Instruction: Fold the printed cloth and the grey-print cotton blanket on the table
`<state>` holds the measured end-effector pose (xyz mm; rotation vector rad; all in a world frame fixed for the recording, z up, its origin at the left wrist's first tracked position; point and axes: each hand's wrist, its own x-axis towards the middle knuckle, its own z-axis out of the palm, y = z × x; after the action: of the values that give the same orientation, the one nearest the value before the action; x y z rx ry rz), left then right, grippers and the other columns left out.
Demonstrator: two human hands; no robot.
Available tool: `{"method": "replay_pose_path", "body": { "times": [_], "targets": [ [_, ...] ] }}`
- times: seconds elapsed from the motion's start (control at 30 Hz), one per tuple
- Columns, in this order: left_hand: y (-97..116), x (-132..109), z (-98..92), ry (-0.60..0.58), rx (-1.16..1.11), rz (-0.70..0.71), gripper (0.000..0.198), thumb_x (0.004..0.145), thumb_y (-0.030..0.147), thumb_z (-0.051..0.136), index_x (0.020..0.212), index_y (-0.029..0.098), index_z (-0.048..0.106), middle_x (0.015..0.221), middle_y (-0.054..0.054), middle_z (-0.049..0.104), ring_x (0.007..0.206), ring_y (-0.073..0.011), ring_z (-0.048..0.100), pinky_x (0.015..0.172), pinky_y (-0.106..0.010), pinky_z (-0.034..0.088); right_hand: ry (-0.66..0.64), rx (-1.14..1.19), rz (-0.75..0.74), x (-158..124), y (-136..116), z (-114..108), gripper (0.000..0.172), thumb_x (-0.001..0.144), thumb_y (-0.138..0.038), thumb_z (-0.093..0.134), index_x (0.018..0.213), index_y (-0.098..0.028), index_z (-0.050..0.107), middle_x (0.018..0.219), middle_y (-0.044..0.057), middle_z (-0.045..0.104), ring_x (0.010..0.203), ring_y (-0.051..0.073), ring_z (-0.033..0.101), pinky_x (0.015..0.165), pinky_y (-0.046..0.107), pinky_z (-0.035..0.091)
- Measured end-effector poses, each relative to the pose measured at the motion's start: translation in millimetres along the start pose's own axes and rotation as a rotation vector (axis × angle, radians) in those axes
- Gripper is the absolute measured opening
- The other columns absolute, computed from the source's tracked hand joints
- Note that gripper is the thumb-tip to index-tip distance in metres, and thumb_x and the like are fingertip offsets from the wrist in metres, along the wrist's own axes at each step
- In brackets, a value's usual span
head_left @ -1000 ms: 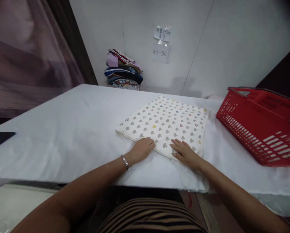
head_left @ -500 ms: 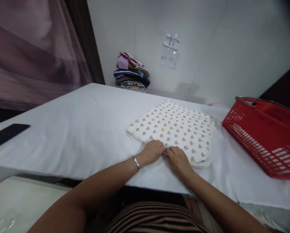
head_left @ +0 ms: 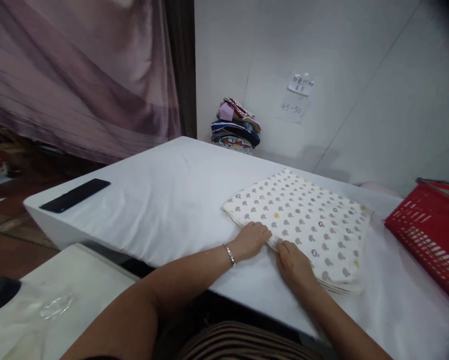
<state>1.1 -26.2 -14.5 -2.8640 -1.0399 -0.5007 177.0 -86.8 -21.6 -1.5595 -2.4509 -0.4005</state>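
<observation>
A folded white cloth (head_left: 303,220) lies flat, printed with grey mushroom-like shapes and a few coloured ones. Its layers show along the near edge. At the middle of that edge my left hand (head_left: 253,239) is closed, fingers curled over the cloth; a silver bracelet circles the wrist. Just to its right, my right hand (head_left: 292,260) pinches the same edge between thumb and fingers. A small gap separates the two hands. Both thumbs are mostly hidden.
The white-covered table (head_left: 152,190) carries a flat black object (head_left: 76,195) at its left end and a red plastic basket (head_left: 430,230) at its right. Folded fabrics (head_left: 235,125) are stacked by the wall. A cream surface (head_left: 81,295) stands lower left.
The view has turned left, so the table's contents sit farther right in the picture. My hands have come slightly apart along the cloth's near edge. The cloth stays folded.
</observation>
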Motion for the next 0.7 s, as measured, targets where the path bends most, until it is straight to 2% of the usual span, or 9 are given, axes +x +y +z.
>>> {"method": "replay_pose_path", "body": {
  "times": [0.13,0.23,0.33,0.43,0.57,0.7],
  "targets": [
    [-56,-20,-17.5,-0.003,0.041,-0.156,0.016,0.084,0.009,0.044,0.087,0.017,0.057,0.093,-0.008,0.060,0.093,-0.0210,0.051,0.080,-0.037,0.039,0.030,0.040,-0.014,-2,0,0,0.019,0.085,-0.013,0.039,0.082,-0.020,0.057,0.083,0.008,0.059,0.077,0.021,0.054,0.066,0.031,0.041],
    [-102,-45,-29.3,0.074,-0.018,-0.468,0.024,0.078,0.005,0.045,0.090,0.018,0.061,0.098,-0.007,0.063,0.098,-0.0215,0.052,0.085,-0.037,0.040,0.027,0.055,-0.004,-4,0,3,0.020,0.085,-0.013,0.039,0.083,-0.020,0.058,0.082,0.008,0.059,0.078,0.022,0.054,0.067,0.032,0.042],
    [-128,-65,-32.6,0.175,-0.122,-0.756,0.033,0.073,0.006,0.044,0.098,0.018,0.062,0.105,-0.006,0.063,0.100,-0.0194,0.054,0.089,-0.033,0.042,0.044,0.080,0.011,-6,1,8,0.024,0.084,-0.013,0.040,0.096,-0.019,0.060,0.087,0.009,0.059,0.080,0.023,0.054,0.069,0.033,0.043],
    [-129,-69,-30.0,0.192,-0.139,-0.799,0.035,0.073,0.010,0.045,0.102,0.018,0.062,0.104,-0.004,0.065,0.097,-0.0168,0.057,0.087,-0.029,0.044,0.058,0.116,0.023,-8,2,13,0.030,0.084,-0.014,0.040,0.108,-0.020,0.058,0.091,0.009,0.060,0.083,0.023,0.055,0.071,0.032,0.044],
    [-113,-59,-28.3,0.154,-0.195,-0.737,0.037,0.071,0.014,0.052,0.105,0.021,0.062,0.106,-0.001,0.065,0.100,-0.0169,0.056,0.089,-0.029,0.043,0.061,0.160,0.031,-9,3,15,0.031,0.085,-0.017,0.039,0.108,-0.023,0.059,0.092,0.008,0.061,0.084,0.023,0.056,0.071,0.032,0.044],
    [-108,-54,-30.0,0.162,-0.216,-0.733,0.028,0.078,0.022,0.052,0.103,0.022,0.064,0.103,-0.002,0.066,0.098,-0.0175,0.056,0.087,-0.030,0.042,0.087,0.167,0.036,-9,4,17,0.031,0.086,-0.018,0.037,0.106,-0.023,0.060,0.092,0.008,0.061,0.084,0.023,0.057,0.072,0.033,0.045]
  ]
}}
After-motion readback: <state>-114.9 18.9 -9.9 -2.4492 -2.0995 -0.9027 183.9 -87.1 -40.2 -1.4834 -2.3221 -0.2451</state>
